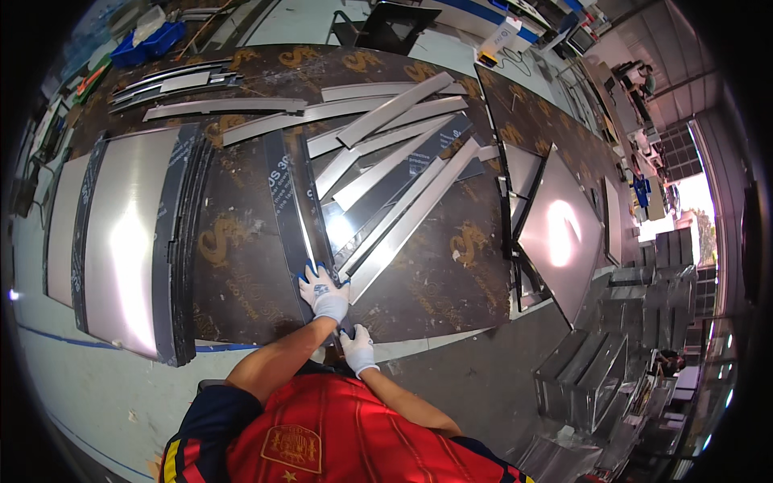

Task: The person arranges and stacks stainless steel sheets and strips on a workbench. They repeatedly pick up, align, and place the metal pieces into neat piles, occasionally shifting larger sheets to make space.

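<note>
My left hand (324, 293), in a white glove with blue fingertips, lies with its fingers spread on a long metal strip (309, 193) covered in dark protective film. This strip runs away from me across the brown patterned table. By its near end, at the table's front edge, my right hand (358, 351) is gloved in white too, with fingers curled; what they close on is hidden. Right of the left hand, bare silver metal strips (415, 217) fan out, some overlapping. A film-covered piece (439, 145) lies among them.
Stacked wide metal panels (129, 233) with dark film edges lie at the left. Thin strips (181, 84) lie at the far left, near a blue bin (146, 44). A shiny panel (560, 233) rests on the right, with dark frames (581, 378) on the floor beyond.
</note>
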Demonstrator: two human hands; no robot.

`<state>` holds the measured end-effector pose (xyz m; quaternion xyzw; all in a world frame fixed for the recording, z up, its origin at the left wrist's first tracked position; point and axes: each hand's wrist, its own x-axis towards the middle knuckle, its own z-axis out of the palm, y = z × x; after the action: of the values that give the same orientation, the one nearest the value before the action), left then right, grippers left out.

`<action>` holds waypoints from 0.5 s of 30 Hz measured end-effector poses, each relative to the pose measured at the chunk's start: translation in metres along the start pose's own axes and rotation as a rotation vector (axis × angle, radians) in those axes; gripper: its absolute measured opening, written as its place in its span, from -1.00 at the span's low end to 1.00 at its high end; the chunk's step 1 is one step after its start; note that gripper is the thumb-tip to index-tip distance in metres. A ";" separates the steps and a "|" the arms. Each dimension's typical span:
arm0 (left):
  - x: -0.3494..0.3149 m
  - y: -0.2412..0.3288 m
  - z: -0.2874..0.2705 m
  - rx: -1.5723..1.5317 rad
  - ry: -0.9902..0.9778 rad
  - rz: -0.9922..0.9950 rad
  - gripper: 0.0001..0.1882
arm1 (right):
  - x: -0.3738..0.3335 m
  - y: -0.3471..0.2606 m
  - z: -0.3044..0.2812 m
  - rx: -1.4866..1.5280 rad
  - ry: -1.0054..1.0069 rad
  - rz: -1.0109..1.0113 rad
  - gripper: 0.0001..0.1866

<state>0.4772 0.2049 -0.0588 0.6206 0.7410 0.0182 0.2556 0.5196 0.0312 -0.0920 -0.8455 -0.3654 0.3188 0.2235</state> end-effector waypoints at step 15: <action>0.033 -0.022 0.062 0.004 -0.041 0.343 0.32 | 0.032 0.065 -0.109 0.027 0.151 0.072 -0.65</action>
<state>0.4784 0.2123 -0.1321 0.7388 0.6189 0.0471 0.2626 0.6438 -0.0015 -0.0674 -0.8767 -0.3124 0.2670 0.2500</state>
